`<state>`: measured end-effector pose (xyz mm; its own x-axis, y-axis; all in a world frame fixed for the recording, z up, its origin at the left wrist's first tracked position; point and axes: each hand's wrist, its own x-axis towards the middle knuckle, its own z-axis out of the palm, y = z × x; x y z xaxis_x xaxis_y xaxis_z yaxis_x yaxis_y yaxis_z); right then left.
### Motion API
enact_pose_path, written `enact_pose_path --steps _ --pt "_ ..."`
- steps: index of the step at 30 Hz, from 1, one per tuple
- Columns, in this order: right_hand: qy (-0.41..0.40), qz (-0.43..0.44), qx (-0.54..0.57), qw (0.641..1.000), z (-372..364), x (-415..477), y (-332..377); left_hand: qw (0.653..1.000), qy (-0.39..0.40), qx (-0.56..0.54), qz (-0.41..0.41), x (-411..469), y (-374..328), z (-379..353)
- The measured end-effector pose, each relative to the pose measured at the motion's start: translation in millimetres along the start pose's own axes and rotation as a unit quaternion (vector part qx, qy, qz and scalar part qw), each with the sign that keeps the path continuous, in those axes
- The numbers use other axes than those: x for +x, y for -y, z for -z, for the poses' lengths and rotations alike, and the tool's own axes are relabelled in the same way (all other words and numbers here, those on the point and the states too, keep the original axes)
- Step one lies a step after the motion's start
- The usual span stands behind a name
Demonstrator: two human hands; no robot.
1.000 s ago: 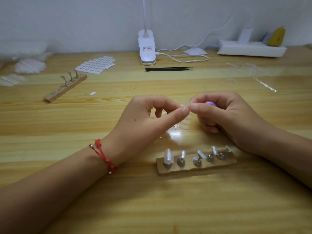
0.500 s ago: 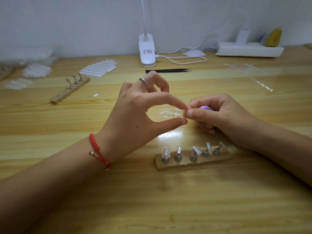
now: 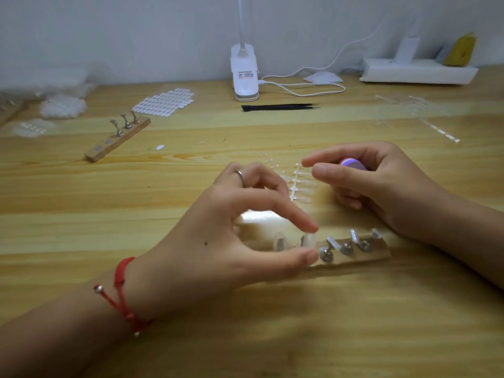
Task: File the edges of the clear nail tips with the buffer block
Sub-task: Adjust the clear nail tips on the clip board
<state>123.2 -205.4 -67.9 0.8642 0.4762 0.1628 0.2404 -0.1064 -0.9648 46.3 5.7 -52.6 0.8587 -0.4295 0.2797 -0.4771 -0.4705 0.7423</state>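
My left hand (image 3: pixel 234 236) hovers over the left end of a wooden holder (image 3: pixel 379 255) with several metal stands. Its thumb and index finger pinch a clear nail tip (image 3: pixel 309 240) at the second stand. Another clear tip (image 3: pixel 278 241) sits on the first stand, and the remaining stands also carry tips. My right hand (image 3: pixel 381 184) is farther back on the right, with its curled fingers holding the purple buffer block (image 3: pixel 353 163) while thumb and index finger point left. A strip of clear nail tips (image 3: pixel 298 184) lies on the table between the hands.
A second wooden holder (image 3: pixel 117 139) with three stands lies at the back left, near a sheet of white stickers (image 3: pixel 163 102). Black tweezers (image 3: pixel 278 107), a white clip lamp (image 3: pixel 244 75) with its cable and a white power strip (image 3: pixel 417 73) stand along the back. Bags of tips (image 3: pixel 62 105) lie far left.
My left hand has left the right hand and come down toward me onto the holder, bringing a clear tip to the second stand. The right hand stayed put and spread its thumb and index finger.
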Motion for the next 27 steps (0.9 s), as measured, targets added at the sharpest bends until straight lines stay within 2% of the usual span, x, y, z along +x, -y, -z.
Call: enact_pose_path --steps 5,9,27 --pt "-0.004 -0.009 0.013 1.0 0.3 0.1 -0.1 1.0 -0.011 0.016 0.012 -2.1 1.5 -1.9" --pt "-0.002 -0.017 0.046 0.999 -0.8 -0.6 1.7 0.999 -0.003 -0.012 0.043 -1.7 2.8 -1.4" --pt "-0.014 -0.025 0.047 0.998 -3.4 -1.0 5.4 0.999 0.013 -0.008 0.034 -1.1 3.1 -3.6"
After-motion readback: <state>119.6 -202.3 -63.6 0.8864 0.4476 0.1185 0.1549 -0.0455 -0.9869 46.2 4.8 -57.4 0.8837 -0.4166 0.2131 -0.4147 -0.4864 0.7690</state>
